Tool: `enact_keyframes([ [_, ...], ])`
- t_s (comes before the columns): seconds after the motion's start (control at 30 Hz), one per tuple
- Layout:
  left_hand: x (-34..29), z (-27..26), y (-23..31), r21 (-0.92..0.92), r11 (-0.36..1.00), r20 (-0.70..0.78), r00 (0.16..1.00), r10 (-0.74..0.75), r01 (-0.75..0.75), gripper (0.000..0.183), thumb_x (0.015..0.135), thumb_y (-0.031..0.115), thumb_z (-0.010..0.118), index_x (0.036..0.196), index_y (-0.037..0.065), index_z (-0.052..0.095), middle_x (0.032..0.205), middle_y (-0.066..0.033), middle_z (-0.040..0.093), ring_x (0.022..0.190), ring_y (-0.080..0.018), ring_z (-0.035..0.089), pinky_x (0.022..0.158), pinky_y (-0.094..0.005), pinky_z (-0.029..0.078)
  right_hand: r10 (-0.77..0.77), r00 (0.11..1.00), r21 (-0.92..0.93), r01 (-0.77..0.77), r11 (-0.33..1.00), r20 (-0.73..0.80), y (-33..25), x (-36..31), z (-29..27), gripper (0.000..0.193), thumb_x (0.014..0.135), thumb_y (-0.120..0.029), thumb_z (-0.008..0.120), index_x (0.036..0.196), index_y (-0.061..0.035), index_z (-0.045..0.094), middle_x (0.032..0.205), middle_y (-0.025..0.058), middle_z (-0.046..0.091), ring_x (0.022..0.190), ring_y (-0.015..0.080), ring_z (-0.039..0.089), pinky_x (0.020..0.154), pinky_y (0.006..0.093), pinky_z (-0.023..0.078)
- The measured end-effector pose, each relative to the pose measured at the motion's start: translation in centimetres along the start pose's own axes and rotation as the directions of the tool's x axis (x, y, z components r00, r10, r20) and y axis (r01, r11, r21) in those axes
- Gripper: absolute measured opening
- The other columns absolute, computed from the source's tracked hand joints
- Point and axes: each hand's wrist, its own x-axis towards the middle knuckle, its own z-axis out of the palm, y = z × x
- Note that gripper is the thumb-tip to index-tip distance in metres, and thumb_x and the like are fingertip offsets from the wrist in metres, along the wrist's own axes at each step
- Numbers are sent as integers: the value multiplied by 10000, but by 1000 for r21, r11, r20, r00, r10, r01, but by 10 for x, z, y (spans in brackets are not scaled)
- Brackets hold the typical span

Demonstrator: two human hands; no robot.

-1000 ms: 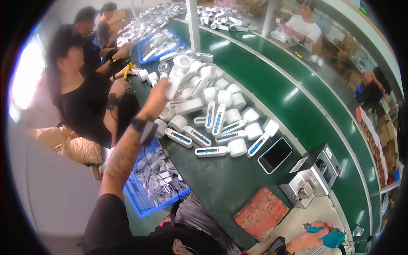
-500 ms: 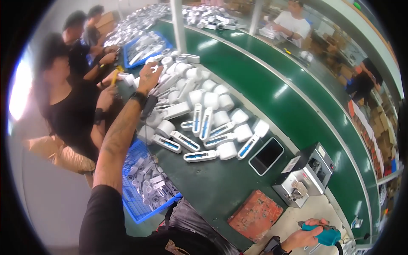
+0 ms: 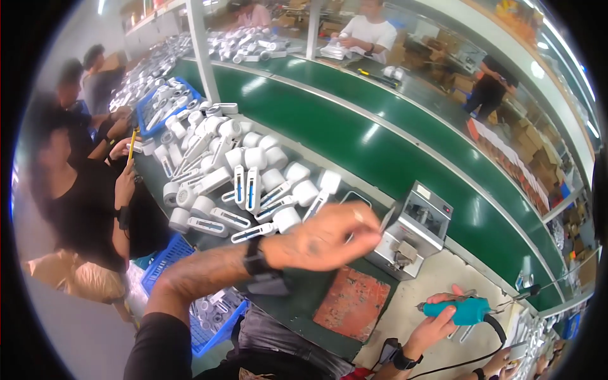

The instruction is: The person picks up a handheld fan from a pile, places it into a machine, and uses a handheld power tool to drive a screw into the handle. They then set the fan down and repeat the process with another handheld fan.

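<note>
My left hand [image 3: 326, 240] hangs over the bench, in front of a small silver metal machine [image 3: 411, 231], its fingers curled together. Whatever lies between them, if anything, is hidden. In my right hand [image 3: 437, 323] is a teal electric screwdriver [image 3: 465, 311], its tip pointing left and a black cord running from its back end. Beyond my left hand lies a pile of white handled parts with round heads [image 3: 253, 158]; several show a blue strip in the handle. A worn red block [image 3: 353, 304] sits below the left hand.
A blue basket [image 3: 218, 339] of grey parts stands beside the bench, partly under my left arm. Behind my left hand, a phone [image 3: 356, 200] is mostly covered. Green conveyor belts [image 3: 329, 133] curve past the bench. A co-worker [image 3: 76, 183] works at the left with a yellow tool.
My left hand has come from the far pile back to the right, near the metal machine, and its fingers are curled. The right hand still grips the screwdriver. The whole view has turned right.
</note>
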Motion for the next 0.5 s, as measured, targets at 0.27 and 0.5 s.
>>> enact_keyframes([
  [0.27, 34, 181, 10, -253, 950, 277, 954, -111, 184, 207, 939, 180, 651, 1069, 40, 570, 764, -76, 598, 683, -153, 600, 650, -298, 507, 95, 995, -178, -90, 980, 21, -51, -47, -81, 786, 896, -544, 646, 1285, 118, 476, 844, 126, 653, 773, 198, 637, 665, 282, 503],
  [0.5, 64, 301, -37, -102, 975, 229, 959, -170, 198, 271, 898, 283, 684, 955, 40, 578, 774, -77, 580, 695, -186, 585, 669, -336, 507, 156, 987, -129, -161, 979, -50, -84, -52, -118, 831, 845, -560, 709, 1247, 135, 492, 802, 131, 636, 748, 265, 649, 659, 344, 526],
])
